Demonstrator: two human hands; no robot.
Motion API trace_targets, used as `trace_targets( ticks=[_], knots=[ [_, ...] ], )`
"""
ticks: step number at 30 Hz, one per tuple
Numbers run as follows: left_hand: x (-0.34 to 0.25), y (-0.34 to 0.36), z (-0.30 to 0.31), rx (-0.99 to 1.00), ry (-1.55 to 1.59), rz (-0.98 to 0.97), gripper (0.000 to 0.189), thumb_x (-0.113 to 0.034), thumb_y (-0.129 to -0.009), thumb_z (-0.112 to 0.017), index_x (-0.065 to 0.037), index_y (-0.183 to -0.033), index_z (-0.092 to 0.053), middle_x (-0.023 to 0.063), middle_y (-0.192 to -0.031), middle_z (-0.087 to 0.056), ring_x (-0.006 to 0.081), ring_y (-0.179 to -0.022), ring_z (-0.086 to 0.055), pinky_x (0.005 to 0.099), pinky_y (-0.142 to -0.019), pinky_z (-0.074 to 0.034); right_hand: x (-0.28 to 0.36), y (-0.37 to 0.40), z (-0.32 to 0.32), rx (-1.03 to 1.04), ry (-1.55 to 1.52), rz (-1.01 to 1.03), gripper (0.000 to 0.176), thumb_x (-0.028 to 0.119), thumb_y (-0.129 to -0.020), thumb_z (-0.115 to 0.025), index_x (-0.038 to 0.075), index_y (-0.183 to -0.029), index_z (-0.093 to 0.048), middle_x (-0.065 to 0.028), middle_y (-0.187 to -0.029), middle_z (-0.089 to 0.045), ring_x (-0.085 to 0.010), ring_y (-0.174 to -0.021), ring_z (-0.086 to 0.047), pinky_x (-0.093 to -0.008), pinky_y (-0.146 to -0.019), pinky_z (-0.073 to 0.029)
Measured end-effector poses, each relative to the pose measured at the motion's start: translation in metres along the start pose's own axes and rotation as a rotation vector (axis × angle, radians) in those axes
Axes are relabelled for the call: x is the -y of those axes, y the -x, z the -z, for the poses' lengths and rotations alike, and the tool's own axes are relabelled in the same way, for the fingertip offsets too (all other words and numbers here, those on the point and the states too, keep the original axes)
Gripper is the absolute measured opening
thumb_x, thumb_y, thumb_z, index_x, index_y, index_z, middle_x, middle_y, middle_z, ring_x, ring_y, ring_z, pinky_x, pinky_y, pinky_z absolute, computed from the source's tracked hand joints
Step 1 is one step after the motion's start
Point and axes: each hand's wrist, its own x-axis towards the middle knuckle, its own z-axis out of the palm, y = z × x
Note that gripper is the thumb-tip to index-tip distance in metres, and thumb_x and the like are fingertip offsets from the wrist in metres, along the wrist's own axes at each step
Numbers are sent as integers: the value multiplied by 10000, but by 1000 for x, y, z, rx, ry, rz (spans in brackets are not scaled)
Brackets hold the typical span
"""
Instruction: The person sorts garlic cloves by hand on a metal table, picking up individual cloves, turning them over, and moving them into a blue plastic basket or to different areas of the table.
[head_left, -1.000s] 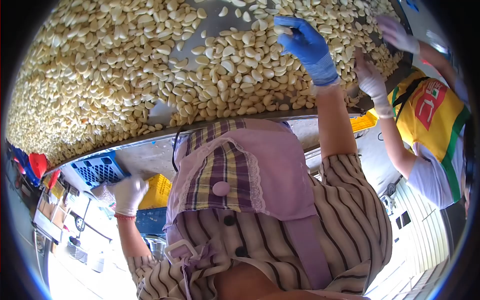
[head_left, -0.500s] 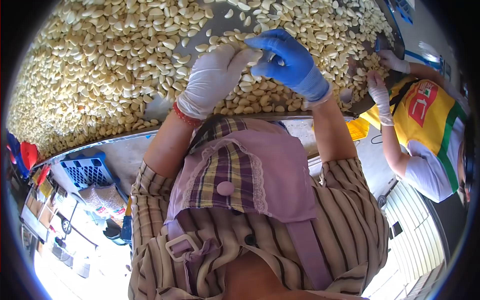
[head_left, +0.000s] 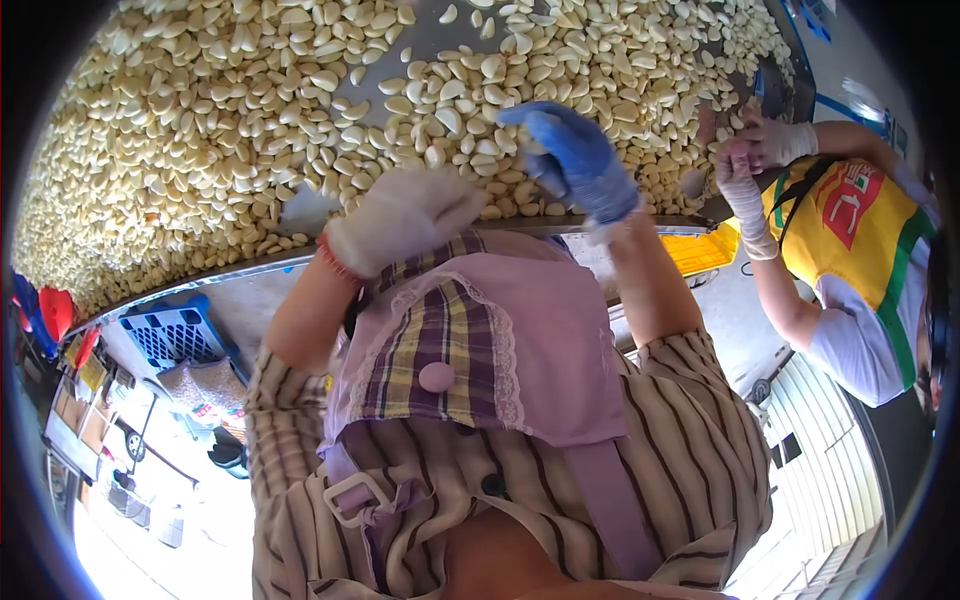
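My left hand [head_left: 408, 215], in a white glove with a red beaded bracelet at the wrist, is above the near edge of the metal table. Its fingers are curled and pressed together, slightly blurred; whether anything is between them is hidden. To its right is my right hand [head_left: 580, 165] in a blue glove, over the peeled garlic cloves [head_left: 450, 120]. The index finger reaches out to the left, apart from the thumb, and nothing shows between them. Pale cloves lie in a thick layer around both hands.
Bare metal of the table [head_left: 310, 212] shows in patches. At the right a co-worker in a yellow apron [head_left: 865, 225] holds gloved hands [head_left: 765, 150] together over the table edge. Below the edge are a yellow crate [head_left: 695, 253] and a blue crate [head_left: 175, 335].
My hands were close together over the cloves and have moved apart. The left hand came back toward my body, and the right dropped slightly nearer. The co-worker's hands have come together.
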Motion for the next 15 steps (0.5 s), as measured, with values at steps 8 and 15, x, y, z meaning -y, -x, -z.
trace_targets(
  ticks=[8, 15],
  knots=[
    [24, 113, 16, 263, 81, 597, 265, -285, -918, -620, -48, -806, -656, 140, -708, -630, 312, -680, -635, 412, -634, -498, -8, -15, 94, -344, 1581, 798, 388, 365, -835, -735, 132, -1142, -685, -111, -1063, -664, -222, -973, -641, -348, -833, -528],
    [70, 101, 33, -839, -247, 342, 128, -116, -907, -670, -48, -1010, -700, 83, -971, -690, 242, -762, -682, 348, -749, -540, -11, -88, -19, -100, 1604, 1047, 345, 357, -886, -593, 189, -1183, -642, -156, -1366, -507, -374, -1303, -430, -603, -1075, -310]
  ],
)
